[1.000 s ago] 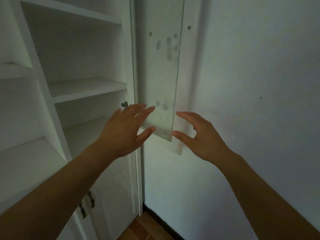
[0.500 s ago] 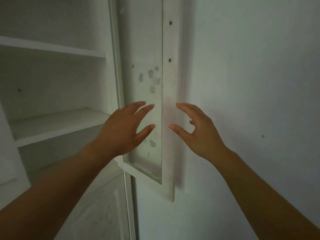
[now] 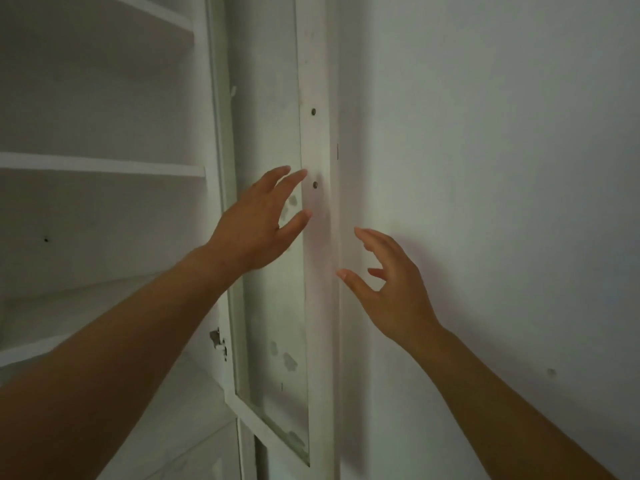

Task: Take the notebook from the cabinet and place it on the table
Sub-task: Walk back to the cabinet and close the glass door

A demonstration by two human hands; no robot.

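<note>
A white cabinet [image 3: 104,164] with open shelves fills the left half of the head view. Its glass-paned door [image 3: 273,306] stands swung open against the wall. My left hand [image 3: 258,223] is raised in front of the door's glass, fingers spread, holding nothing. My right hand [image 3: 391,289] hovers lower, just right of the door's white frame [image 3: 320,306], fingers apart and empty. No notebook is in view on the shelves that show.
A plain white wall [image 3: 502,168] takes up the right half. A metal hinge [image 3: 218,341] sits on the cabinet's upright. Lower cabinet doors [image 3: 194,459] show at the bottom. Smudges mark the glass.
The view has tilted upward along the cabinet and door. My left hand has risen higher against the door, while my right hand has dropped lower and to the right.
</note>
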